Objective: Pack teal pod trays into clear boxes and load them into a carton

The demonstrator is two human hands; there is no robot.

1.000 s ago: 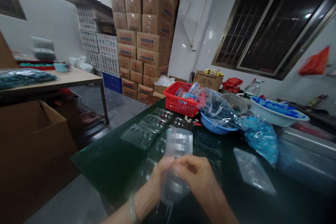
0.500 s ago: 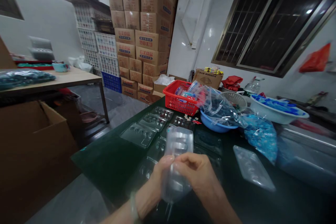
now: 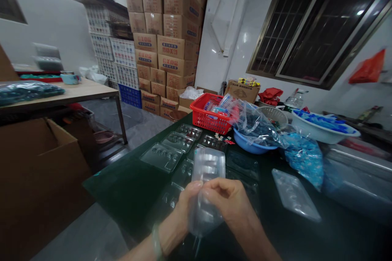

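A stack of clear plastic blister trays is held up over the green table in front of me. My left hand is closed on the stack's left side, thumb on top, with a pale bangle at the wrist. My right hand pinches at the stack's middle, its thumb and fingertips meeting the left thumb; what exactly lies between the fingertips is hidden. Several single clear trays lie in rows on the table beyond. Off to the right lies another clear tray, apart from both hands.
On the green table stand a red basket of small packets and a blue basin with a plastic bag over it. A bag of blue packets and a white basin are at right. Cardboard boxes are stacked behind.
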